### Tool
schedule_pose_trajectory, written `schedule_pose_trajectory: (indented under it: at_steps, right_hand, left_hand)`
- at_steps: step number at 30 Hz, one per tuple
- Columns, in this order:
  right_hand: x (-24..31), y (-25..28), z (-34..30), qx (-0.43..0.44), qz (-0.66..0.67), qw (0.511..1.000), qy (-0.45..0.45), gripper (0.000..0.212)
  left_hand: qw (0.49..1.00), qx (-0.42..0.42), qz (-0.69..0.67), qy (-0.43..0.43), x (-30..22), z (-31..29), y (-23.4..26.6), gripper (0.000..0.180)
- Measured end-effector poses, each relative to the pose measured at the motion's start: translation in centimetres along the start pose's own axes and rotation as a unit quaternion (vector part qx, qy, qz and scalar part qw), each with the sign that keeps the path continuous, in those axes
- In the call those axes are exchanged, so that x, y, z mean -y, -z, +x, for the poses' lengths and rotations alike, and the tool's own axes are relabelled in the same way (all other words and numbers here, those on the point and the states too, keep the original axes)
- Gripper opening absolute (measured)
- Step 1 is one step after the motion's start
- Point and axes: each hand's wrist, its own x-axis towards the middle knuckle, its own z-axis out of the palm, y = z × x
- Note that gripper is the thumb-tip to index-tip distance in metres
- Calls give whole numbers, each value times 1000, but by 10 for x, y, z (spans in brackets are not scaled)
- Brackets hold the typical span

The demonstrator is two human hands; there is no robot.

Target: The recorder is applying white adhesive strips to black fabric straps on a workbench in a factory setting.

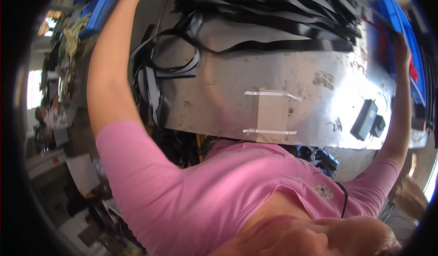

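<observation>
My left arm (112, 51) stretches up past the left side of the metal table (223, 82). The picture's top edge cuts it off near the wrist, so the hand cannot be seen. Over on the far right, my right hand (401, 50) is at the blue bin (394, 16). Its fingers are dark and unclear, and whether they hold anything cannot be made out. Something red (414, 69) shows inside that bin. A thick pile of flat black strips (264, 10) lies across the table's far side. More strips (150, 87) loop and hang over the left edge.
A cardboard piece (271, 112) is fixed by white tape at the table's near edge. To its right lies a black box-shaped device (365, 119) with a cable. Another blue bin (98, 14) stands far left. A person (52, 117) is in the left background.
</observation>
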Motion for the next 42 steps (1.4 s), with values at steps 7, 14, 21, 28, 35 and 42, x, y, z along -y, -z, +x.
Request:
schedule_pose_trajectory:
  at_steps: [7, 14, 21, 28, 35, 42]
  right_hand:
    - [70, -85, 64, 27, 24, 998, 45, 37]
    - [176, -76, -21, -31, 157, 973, 166, 30]
    - [402, -14, -118, 455, 459, 751, 136, 36]
    - [471, 32, -97, 503, 779, 370, -56, 56]
    - [416, 51, -115, 500, 679, 534, 55, 55]
    - [387, 60, -169, 613, 559, 544, 125, 32]
  left_hand:
    - [996, 30, -47, 68, -3, -33, -16, 47]
    - [920, 290, -229, 129, -132, -279, 48, 38]
    - [893, -130, -272, 334, -160, -281, 79, 17]
    - [943, 21, -318, -96, -255, -282, 105, 13]
    - [919, 90, -367, -116, -272, -331, 72, 27]
    - [937, 145, -245, -204, -248, -351, 64, 16]
